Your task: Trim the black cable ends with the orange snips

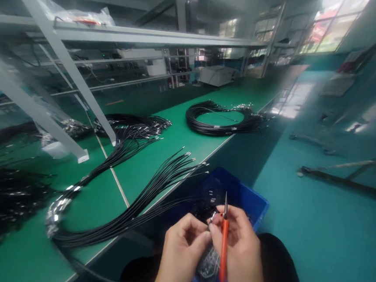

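Observation:
Above a blue bin point(258, 202), my two hands meet at the end of a thin black cable point(210, 222) with a shiny metal tip. My left hand point(182, 246) is closed, pinching it between thumb and forefinger. My right hand point(243, 246) has its thumb and finger at the metal tip and grips an orange-handled, pointed tool point(224, 249), its dark tip pointing up and away; whether it is snips or pliers I cannot tell. To the left, a bundle of black cables point(143, 198) bends in a U on the green bench, its ends reaching over the edge.
A coil of black cables point(209, 127) lies farther along the green bench point(171, 144). More cables point(1, 203) are heaped at the left. White shelf posts point(69, 69) slant down to the bench. Dark and clear scraps point(210, 261) lie in the bin.

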Tool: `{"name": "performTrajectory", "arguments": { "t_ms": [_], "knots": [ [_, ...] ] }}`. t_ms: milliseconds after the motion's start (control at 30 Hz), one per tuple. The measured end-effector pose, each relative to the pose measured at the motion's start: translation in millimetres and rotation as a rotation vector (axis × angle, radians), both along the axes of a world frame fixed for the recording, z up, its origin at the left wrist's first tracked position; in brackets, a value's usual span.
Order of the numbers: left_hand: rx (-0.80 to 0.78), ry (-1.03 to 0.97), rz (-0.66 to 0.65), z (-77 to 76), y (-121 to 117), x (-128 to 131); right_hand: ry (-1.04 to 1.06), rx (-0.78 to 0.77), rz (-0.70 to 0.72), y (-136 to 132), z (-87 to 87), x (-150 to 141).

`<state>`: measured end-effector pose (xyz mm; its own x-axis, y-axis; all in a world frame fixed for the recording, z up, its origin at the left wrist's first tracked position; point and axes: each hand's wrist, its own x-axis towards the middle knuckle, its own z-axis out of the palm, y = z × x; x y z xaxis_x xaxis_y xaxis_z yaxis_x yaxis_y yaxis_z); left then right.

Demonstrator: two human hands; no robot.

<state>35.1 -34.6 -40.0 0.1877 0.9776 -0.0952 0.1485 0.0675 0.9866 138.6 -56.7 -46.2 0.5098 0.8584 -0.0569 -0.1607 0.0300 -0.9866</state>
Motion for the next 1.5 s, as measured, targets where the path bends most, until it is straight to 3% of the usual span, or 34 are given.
{"name": "performTrajectory", "arguments": {
  "t_ms": [200, 367, 533, 600, 667, 767, 833, 967, 1100, 1300, 1500],
  "knots": [
    [0.025, 0.059, -0.014, -1.2, -1, -1, -0.096, 0.02, 0.015, 2, -8.5, 1],
    [0.014, 0.08, 0.003, -0.1, -3, 0, -0.192, -0.004, -0.045, 0, -5.5, -1],
    [-0.061, -0.095, 0.001, 0.2, 4, -9, -0.245, 0.006, 0.026, -4, -6.5, -2],
    [-0.09, -0.17, 0.0, -0.1, 8, -16, -0.132, 0.045, 0.128, -5, -8.9, 4],
    [-0.116, -0.223, -0.01, 0.3, 12, -22, 0.029, 0.036, 0.322, -5, -10.5, 15],
    [-0.154, -0.287, -0.026, 2.0, 15, -27, 0.283, -0.093, 0.727, -5, -8.1, 33],
    [-0.174, -0.317, -0.034, 3.2, 16, -29, 0.362, -0.178, 0.86, -7, -2.2, 42],
    [-0.204, -0.371, -0.052, 3.6, 15, -28, 0.195, -0.354, 0.902, -13, 14.9, 47],
    [-0.202, -0.384, -0.052, 3.2, 14, -29, 0.125, -0.256, 0.908, -20, 19.6, 46],
    [-0.176, -0.365, -0.066, 3.0, 15, -30, 0.237, -0.188, 0.928, -20, 5.6, 45],
    [-0.118, -0.351, -0.092, 2.3, 16, -29, 0.375, -0.25, 0.927, -11, 19.5, 38]
  ]
}}
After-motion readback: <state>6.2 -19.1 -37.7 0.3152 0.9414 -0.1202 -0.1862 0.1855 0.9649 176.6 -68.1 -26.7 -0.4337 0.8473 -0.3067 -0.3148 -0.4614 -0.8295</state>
